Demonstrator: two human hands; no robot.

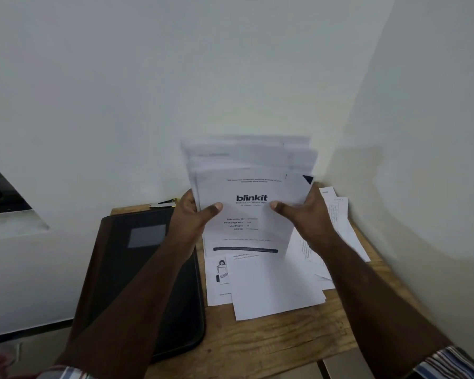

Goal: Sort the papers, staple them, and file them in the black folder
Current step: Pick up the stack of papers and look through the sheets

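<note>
Head view is showing a black folder (137,280) lying shut on the left of the wooden table (279,346); a stapler (163,204) is sitting just behind it by the wall. The left hand (193,214) is gripping a fanned stack of papers (251,187) held upright, thumb pressing the front sheet; the right hand (307,214) is gripping its other edge; loose sheets (271,285) are lying beneath.

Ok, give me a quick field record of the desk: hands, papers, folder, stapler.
left hand: grips the stack at its left edge, thumb in front
right hand: grips the stack's right edge
stack: held upright, blinkit page in front
loose sheets: flat on the table
folder: closed, left of the sheets
stapler: behind the folder, untouched
</note>
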